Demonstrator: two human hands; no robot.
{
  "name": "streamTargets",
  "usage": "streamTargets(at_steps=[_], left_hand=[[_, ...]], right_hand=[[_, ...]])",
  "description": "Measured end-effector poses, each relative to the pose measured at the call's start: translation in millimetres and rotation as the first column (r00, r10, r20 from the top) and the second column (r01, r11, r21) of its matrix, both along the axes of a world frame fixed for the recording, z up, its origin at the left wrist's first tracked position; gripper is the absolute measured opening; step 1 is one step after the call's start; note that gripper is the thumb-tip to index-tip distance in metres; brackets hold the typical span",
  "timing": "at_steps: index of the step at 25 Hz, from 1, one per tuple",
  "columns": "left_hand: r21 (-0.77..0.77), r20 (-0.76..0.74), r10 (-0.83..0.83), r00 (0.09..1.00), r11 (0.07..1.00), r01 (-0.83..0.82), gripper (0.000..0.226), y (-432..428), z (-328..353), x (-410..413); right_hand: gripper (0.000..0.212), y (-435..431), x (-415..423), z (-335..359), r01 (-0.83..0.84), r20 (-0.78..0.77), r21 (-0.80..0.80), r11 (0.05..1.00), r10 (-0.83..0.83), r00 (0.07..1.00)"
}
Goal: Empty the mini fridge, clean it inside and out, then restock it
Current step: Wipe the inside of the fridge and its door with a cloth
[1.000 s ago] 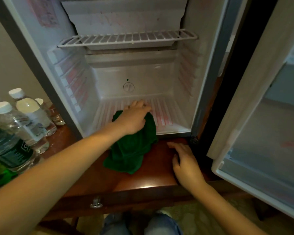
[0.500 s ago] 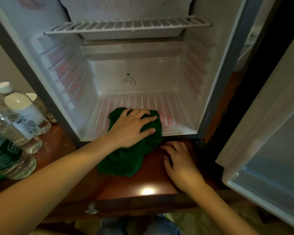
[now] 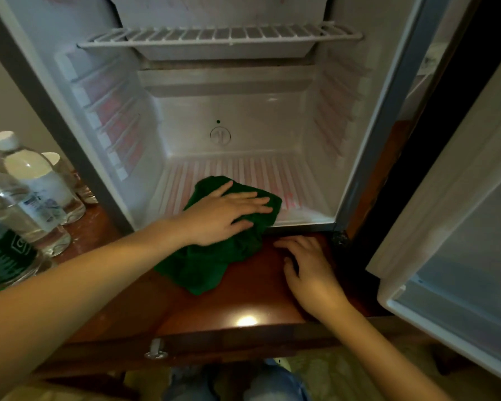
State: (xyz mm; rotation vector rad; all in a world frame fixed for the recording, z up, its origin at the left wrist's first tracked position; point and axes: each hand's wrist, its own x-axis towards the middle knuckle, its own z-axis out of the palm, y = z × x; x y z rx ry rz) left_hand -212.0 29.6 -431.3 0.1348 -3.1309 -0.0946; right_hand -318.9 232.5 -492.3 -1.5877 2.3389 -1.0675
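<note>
Two hands in view. Left hand (image 3: 229, 215) lies flat on the green cloth (image 3: 203, 267), fingers straight, grip released — pressing the cloth onto the ribbed floor of the mini fridge (image 3: 243, 111) at its front edge. Cloth's lower half spills out onto the wooden tabletop (image 3: 243, 299). Right hand (image 3: 310, 270) rests palm-down on the tabletop just beside the cloth — grip released, holding nothing. Fridge door (image 3: 460, 227) open at right. Wire shelf (image 3: 220, 36) in place above. Water bottles (image 3: 41, 183) stand on the tabletop, left of the fridge.
</note>
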Motion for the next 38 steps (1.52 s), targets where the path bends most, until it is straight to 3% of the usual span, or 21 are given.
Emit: streamTargets(at_steps=[6,13,20,26,34,38], left_hand=[[0.153,-0.007,0.263,0.965,0.954,-0.259,0.059,-32.0,19.6,-91.0],[-0.109,0.078,-0.025,0.997,0.994,0.034,0.061,23.6,8.1,-6.8],[0.027,0.023,0.153,0.988,0.988,-0.154,0.045,-3.8,17.8,-92.1],[-0.055,-0.087,0.077,0.993,0.995,-0.082,0.049,40.3,0.4,-13.1],[-0.004,-0.028,0.326,0.945,0.945,-0.326,0.042,-8.5,14.9,-106.5],[-0.015,-0.025,0.108,0.994,0.994,-0.108,0.045,25.5,5.6,-52.0]], right_hand=[[0.037,1.2,-1.0,4.4,0.023,0.035,-0.017,1.0,-0.023,0.999],[0.041,0.9,-0.5,1.7,0.016,0.05,-0.057,0.998,-0.014,0.999],[0.042,0.1,-0.9,4.7,0.028,0.069,-0.051,0.998,-0.025,0.997],[0.04,0.8,-0.7,3.7,0.027,0.059,-0.031,0.999,-0.025,0.998],[0.043,-1.1,-2.4,3.9,0.056,0.081,-0.034,0.998,-0.053,0.995],[0.041,-1.3,-0.5,3.0,0.047,0.068,-0.026,0.999,-0.045,0.997]])
